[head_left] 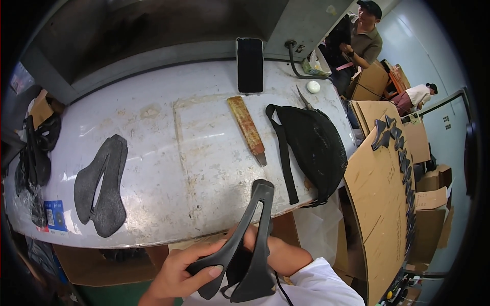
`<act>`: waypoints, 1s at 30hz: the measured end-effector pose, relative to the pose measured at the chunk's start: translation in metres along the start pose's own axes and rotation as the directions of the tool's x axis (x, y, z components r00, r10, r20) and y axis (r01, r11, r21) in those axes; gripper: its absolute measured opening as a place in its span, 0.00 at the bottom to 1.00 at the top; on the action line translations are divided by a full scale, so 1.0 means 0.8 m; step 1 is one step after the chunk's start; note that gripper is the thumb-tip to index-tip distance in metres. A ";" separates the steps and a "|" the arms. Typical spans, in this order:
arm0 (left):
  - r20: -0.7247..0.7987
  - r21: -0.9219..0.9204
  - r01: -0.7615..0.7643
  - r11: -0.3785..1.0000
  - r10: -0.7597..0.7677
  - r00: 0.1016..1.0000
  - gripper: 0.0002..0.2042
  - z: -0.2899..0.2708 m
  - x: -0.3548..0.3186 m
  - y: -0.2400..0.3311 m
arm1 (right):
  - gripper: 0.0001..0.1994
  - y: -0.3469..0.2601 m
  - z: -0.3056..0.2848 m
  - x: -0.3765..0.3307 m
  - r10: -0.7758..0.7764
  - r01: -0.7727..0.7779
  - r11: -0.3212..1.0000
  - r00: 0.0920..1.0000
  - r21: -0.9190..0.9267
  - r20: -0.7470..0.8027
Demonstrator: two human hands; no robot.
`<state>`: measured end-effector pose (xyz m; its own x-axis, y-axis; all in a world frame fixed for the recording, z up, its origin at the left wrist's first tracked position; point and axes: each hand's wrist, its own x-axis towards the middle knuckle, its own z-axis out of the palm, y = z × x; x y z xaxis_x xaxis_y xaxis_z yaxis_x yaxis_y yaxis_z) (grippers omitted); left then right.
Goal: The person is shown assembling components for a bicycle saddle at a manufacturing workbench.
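Note:
A black bicycle saddle [260, 250] with a long slot down its middle is held up at the table's front edge, its narrow nose pointing away from me. My left hand [191, 268] closes on the left side of its wide rear end, thumb on top. Behind the right side is my right hand [283, 255], gripping the saddle from beneath, its fingers partly hidden. Beyond the nose lies a knife [247, 127] with a worn, wrapped handle, its blade toward me. A grey slotted saddle pad [104, 186] rests flat on the left.
A phone [250, 66], a small white round object [313, 86] and a black mesh bag [311, 148] lie on the white table [153, 153]. Pointed metal tips show beside the bag. Black saddles stand along a cardboard box [380, 204] at right. Two people are in the background.

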<state>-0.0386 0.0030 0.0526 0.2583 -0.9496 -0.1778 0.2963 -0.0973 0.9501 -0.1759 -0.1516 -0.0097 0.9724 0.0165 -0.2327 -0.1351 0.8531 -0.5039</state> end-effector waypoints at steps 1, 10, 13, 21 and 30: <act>0.024 0.021 -0.001 1.000 0.001 1.000 0.22 0.000 0.000 0.002 | 0.21 0.004 -0.004 -0.001 -0.045 0.044 0.990 0.999 0.131 0.004; 0.092 0.153 -0.056 0.987 0.042 0.995 0.26 -0.005 0.005 -0.008 | 0.18 -0.032 0.013 0.002 0.159 -0.148 0.920 0.987 -0.362 0.000; 0.012 -0.217 0.017 0.976 -0.015 1.000 0.31 -0.006 -0.001 -0.020 | 0.28 -0.015 0.013 -0.003 0.063 -0.076 0.973 0.996 -0.217 -0.066; -0.292 -0.183 -0.133 0.974 0.075 0.953 0.27 0.020 0.002 -0.024 | 0.40 -0.016 0.032 0.007 -0.005 -0.019 0.972 0.995 -0.233 -0.101; -0.286 -0.247 -0.124 0.961 0.050 0.957 0.25 0.017 0.012 -0.024 | 0.44 -0.019 0.025 0.016 -0.002 -0.039 0.962 0.989 -0.270 -0.150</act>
<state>-0.0544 -0.0087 0.0364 0.5248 -0.8283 -0.1962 0.4801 0.0977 0.8718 -0.1574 -0.1539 0.0113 0.9332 -0.0638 -0.3537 -0.2191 0.6792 -0.7005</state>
